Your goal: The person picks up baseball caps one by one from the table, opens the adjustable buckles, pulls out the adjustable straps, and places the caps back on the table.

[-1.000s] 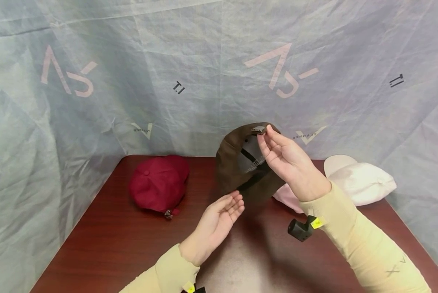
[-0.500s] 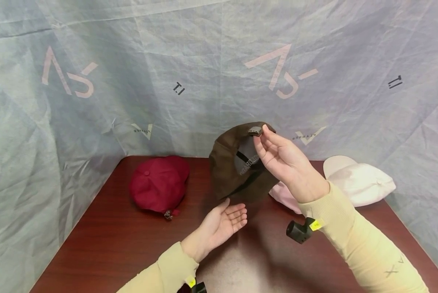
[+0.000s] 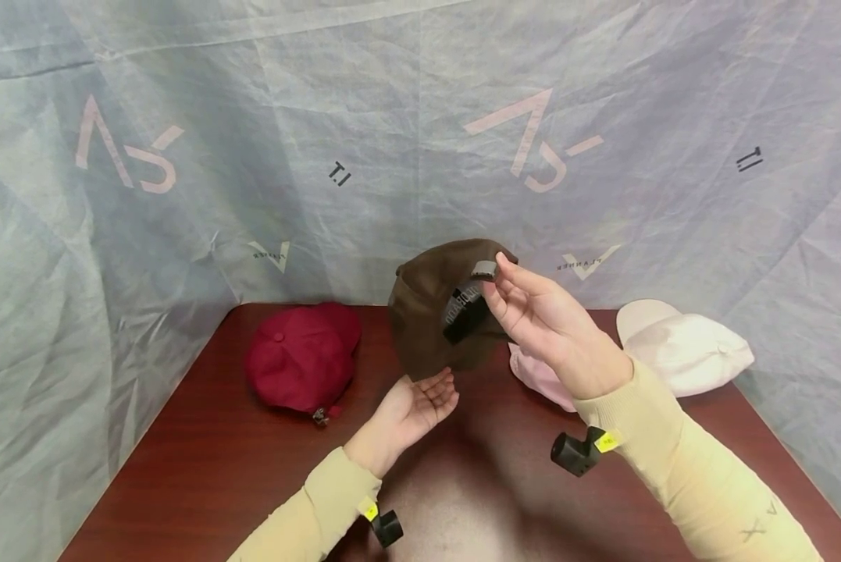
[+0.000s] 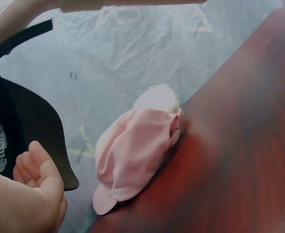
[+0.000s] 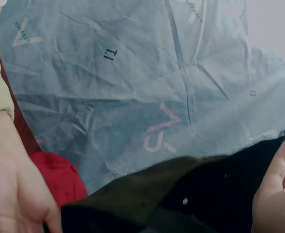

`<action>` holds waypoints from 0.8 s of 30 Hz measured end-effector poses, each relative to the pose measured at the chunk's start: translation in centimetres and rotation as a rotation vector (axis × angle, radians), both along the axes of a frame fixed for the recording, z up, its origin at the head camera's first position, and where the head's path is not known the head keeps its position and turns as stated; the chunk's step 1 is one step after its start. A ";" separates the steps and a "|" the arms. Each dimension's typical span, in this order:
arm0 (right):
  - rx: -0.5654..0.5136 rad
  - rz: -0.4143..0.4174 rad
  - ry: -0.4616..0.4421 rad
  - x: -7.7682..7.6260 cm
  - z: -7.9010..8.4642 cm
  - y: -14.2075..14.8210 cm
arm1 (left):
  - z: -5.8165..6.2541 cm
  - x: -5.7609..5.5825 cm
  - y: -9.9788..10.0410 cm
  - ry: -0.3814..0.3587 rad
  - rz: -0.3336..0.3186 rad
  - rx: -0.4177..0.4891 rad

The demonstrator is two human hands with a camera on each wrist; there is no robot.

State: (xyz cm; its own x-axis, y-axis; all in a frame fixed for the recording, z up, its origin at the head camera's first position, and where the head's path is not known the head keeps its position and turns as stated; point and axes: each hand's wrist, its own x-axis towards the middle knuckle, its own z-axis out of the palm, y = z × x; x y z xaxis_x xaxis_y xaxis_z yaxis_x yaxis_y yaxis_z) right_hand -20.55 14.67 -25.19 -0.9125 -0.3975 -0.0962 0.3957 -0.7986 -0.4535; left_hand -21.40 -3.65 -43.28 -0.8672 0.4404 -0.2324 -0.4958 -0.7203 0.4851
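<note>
A brown baseball cap is held up over the table, its hollow inside turned partly toward me and light lettering showing in it. My right hand pinches the cap's back strap near a grey metal buckle. Below the cap, my left hand is palm up with relaxed fingers at its lower edge; in the left wrist view those fingers lie by the dark brim. Whether they bear any weight I cannot tell. In the right wrist view the cap fills the lower part.
A dark red cap sits at the table's left. Toward the right lie a pink cap, partly hidden by my right hand, and a white cap. The reddish-brown table meets a grey printed cloth behind.
The brown cap has shifted left and turned, so less of its inside shows. My right hand moved slightly left with it. The left hand dropped from the rim, then rose under the cap.
</note>
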 end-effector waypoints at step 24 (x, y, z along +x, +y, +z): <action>0.297 0.390 0.503 0.0 -4.6 2.7 | 3.7 -3.5 -6.7 0.046 0.123 0.039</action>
State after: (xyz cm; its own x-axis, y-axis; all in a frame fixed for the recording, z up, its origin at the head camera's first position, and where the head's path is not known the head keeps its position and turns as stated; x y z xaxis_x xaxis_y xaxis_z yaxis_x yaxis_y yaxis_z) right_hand -20.55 17.35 -29.77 -0.6713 -0.7269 0.1446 0.3130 -0.4549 -0.8338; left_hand -24.92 -10.33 -39.53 -0.9246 0.3376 -0.1762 -0.3803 -0.7933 0.4755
